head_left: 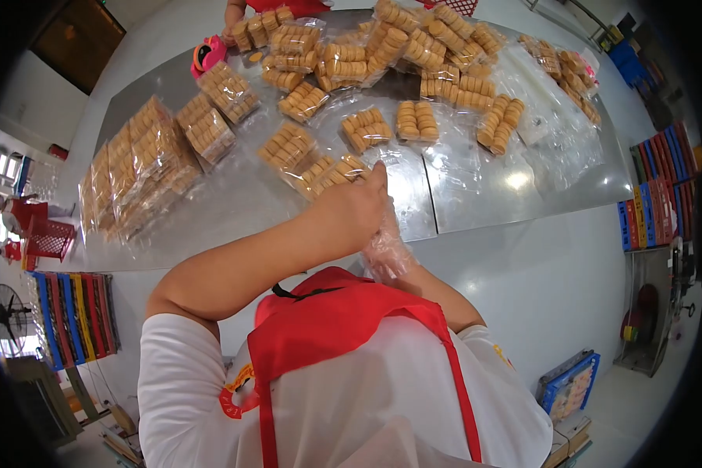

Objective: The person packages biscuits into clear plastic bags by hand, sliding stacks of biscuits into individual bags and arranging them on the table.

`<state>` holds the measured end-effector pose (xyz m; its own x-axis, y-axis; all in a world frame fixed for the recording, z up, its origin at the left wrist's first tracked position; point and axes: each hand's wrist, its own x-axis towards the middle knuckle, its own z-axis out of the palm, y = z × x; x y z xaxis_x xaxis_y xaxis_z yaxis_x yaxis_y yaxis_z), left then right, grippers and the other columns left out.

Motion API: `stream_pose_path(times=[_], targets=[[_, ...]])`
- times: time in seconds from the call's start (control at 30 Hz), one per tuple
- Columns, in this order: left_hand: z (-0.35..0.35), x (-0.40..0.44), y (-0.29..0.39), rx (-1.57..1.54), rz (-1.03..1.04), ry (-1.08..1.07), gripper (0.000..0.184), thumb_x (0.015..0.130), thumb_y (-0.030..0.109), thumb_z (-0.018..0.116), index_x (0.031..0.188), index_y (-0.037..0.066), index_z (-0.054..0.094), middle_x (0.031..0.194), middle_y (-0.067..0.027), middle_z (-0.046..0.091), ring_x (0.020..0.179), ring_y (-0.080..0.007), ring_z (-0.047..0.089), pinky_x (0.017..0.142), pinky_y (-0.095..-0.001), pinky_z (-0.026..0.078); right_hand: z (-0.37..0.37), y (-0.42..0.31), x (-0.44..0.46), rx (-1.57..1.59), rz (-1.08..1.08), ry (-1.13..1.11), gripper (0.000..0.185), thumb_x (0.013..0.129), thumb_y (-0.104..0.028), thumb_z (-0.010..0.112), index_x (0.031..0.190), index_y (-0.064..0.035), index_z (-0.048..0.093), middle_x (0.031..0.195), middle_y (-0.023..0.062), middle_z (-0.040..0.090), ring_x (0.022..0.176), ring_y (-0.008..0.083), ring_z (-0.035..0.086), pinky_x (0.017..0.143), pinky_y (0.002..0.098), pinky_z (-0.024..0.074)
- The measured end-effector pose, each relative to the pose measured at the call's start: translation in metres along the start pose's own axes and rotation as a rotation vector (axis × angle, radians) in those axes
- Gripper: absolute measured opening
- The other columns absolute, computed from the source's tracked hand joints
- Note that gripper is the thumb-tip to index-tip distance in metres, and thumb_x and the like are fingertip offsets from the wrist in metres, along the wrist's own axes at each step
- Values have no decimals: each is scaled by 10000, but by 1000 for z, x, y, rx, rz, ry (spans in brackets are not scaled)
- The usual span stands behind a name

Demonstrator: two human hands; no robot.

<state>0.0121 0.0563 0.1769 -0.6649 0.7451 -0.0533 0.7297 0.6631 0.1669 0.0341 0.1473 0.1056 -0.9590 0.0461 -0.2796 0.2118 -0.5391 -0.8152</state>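
Note:
My left hand (352, 212) is bare and reaches across in front of my chest. Its fingers are curled around the clear plastic glove on my right hand (385, 238). That glove is wrinkled and reaches to the wrist; the right fingers are mostly hidden behind the left hand. Just beyond my hands lies a clear pack of round biscuits (339, 173), its near edge close to my left knuckles. Two more biscuit packs, a left one (366, 129) and a right one (417, 121), lie further up the metal table (460, 204).
Upright biscuit packs (136, 164) stand in rows at the left. A large heap of packs (351, 58) covers the far side, beside empty plastic bags (546, 117). A pink tape dispenser (208, 56) sits at the far left edge. Another person's hand (230, 31) is behind it.

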Motion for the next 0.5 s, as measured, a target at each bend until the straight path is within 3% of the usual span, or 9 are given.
stream_pose_path(times=[0.1,0.27,0.37,0.47,0.5], targets=[[-4,-2,11,-1,-30,-39,574,763,90,654,1280,-118,515,1469,-253,409,829,-347,691,702,-393,582,0,1,0,-273,-8,32,600,968,-162,566,1497,-69,299,1250,142,584,1121,276,593,915,368,510],[33,-3,-3,-59,-111,-6,546,760,82,648,1262,-103,540,1466,-247,418,744,-326,688,648,-375,577,-9,8,19,-102,220,-42,660,973,-181,585,1520,-84,227,1302,158,559,1159,291,575,971,382,490],[29,-11,-7,-16,-79,93,534,768,90,636,1260,-98,545,1460,-243,430,670,-295,677,603,-362,569,-44,27,26,349,291,-399,534,1020,-152,468,1514,-106,269,1343,120,516,1189,274,569,955,400,509],[32,-18,-9,3,-66,129,518,784,103,617,1257,-97,548,1453,-237,443,606,-263,662,562,-349,557,-55,36,24,655,397,-239,523,1009,-129,489,1492,-81,293,1335,135,518,1186,269,571,970,372,513],[35,-19,-9,2,-73,125,511,789,108,613,1254,-96,551,1452,-235,446,598,-257,660,556,-345,555,-52,34,19,581,416,-219,524,1006,-126,493,1490,-80,295,1342,133,515,1191,263,567,981,368,511]])
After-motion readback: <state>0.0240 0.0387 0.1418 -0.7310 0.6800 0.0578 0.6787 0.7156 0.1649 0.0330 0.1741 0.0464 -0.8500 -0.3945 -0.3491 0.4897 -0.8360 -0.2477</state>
